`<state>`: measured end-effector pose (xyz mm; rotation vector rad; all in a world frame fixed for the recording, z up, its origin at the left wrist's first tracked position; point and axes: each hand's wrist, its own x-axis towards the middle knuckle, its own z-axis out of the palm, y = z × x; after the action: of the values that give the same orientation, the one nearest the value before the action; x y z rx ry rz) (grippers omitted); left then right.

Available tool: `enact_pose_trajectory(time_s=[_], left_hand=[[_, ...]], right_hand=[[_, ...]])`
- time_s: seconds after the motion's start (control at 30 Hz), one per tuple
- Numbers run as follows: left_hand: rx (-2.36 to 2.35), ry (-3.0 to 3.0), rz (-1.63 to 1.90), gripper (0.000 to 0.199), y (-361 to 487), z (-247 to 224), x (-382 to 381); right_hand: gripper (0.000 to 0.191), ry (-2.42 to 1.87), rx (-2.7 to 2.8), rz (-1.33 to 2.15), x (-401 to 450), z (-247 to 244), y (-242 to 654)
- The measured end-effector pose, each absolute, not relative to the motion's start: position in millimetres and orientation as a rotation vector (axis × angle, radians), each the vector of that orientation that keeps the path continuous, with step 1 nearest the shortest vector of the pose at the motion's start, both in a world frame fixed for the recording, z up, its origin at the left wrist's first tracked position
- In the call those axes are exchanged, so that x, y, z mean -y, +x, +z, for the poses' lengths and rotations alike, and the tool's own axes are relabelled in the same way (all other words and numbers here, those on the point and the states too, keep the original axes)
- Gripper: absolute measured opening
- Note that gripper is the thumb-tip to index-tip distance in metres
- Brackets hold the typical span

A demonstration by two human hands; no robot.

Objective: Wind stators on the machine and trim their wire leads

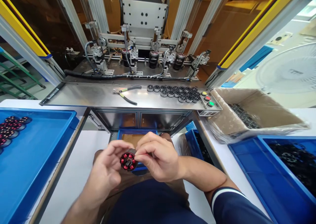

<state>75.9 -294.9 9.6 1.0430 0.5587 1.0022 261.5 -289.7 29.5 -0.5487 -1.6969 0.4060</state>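
Observation:
A round motor stator with red windings around a dark core is held in front of my lap, its wound face turned towards me. My left hand grips it by the rim from the left, fingers curled behind it. My right hand pinches at the stator's right edge with thumb and forefinger. Whether a wire end or other small part is between those fingertips is hidden. Ahead on the steel ledge lie cutting pliers with green and black handles, beside several dark stator cores.
Behind the ledge stands a machine with several clamping stations. Yellow, red and green buttons sit at right. A blue tray at left bears wound stators. At right are a plastic-lined carton and a blue bin of black parts.

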Motion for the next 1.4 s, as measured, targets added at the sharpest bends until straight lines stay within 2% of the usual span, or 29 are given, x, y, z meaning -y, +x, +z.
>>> enact_pose_trajectory(time_s=[0.1, 0.17, 0.23, 0.4, 0.5, 0.57, 0.67, 0.87, 1.0, 1.1, 1.3, 1.4], left_hand=[[-0.526, 1.005, 0.755, 0.047, 77, 10, 299], [-0.551, 0.949, 0.839, 0.033, 77, 10, 302], [-0.567, 0.949, 0.954, 0.029, 78, 8, 303], [-0.631, 1.277, 1.307, 0.030, 81, 1, 301], [-0.677, 1.500, 1.522, 0.046, 81, 0, 300], [-0.696, 1.622, 1.529, 0.054, 79, 2, 299], [-0.755, 1.706, 1.486, 0.055, 76, 2, 299], [-0.744, 1.711, 1.490, 0.057, 73, -4, 298], [-0.751, 1.591, 1.496, 0.056, 75, -3, 304], [-0.775, 1.342, 1.483, 0.048, 79, 6, 309], [-0.582, 1.019, 1.321, 0.048, 73, 12, 305], [-0.503, 0.859, 1.086, 0.051, 71, 11, 297]], right_hand=[[0.014, -0.560, 1.736, 0.304, 290, 29, 264], [0.014, -0.575, 1.741, 0.272, 291, 30, 265], [0.014, -0.607, 1.724, 0.284, 292, 30, 263], [0.012, -0.707, 1.566, 0.521, 298, 26, 254], [0.018, -0.753, 1.402, 0.802, 300, 21, 248], [0.022, -0.753, 1.279, 1.038, 300, 17, 246], [0.027, -0.737, 1.121, 1.322, 298, 11, 244], [0.031, -0.736, 1.041, 1.452, 297, 8, 243], [0.029, -0.729, 1.081, 1.391, 297, 9, 241], [0.025, -0.711, 1.180, 1.248, 294, 10, 241], [0.014, -0.605, 1.585, 0.644, 286, 21, 252], [0.013, -0.501, 1.776, 0.381, 283, 27, 258]])
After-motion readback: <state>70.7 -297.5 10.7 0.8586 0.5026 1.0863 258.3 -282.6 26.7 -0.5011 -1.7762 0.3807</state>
